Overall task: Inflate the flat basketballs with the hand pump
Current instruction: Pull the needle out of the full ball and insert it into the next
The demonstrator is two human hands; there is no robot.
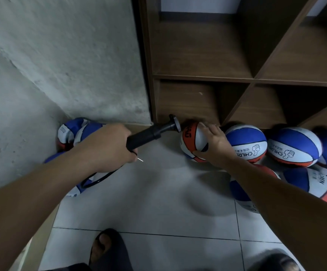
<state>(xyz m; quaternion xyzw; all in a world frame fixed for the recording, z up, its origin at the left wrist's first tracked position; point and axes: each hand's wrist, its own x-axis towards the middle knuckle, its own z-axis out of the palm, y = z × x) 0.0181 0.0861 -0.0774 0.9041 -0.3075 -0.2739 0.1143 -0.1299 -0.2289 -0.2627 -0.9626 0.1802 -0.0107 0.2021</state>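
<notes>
My left hand (108,147) grips the barrel of a black hand pump (149,134), whose handle end points right toward the shelf. A thin metal needle (140,159) pokes out below the hand, and the pump's black hose (96,180) loops under my wrist. My right hand (214,145) holds a round orange, white and blue basketball (193,142) off the floor, fingers curled over its top and side. Flat, crumpled blue and white balls (76,132) lie in the left corner behind my left hand.
Several round blue, white and orange balls (293,146) line the floor at the right, against a brown wooden shelf unit (201,77) with open compartments. A rough grey wall (61,65) fills the left. My sandalled feet (108,249) stand on pale floor tiles.
</notes>
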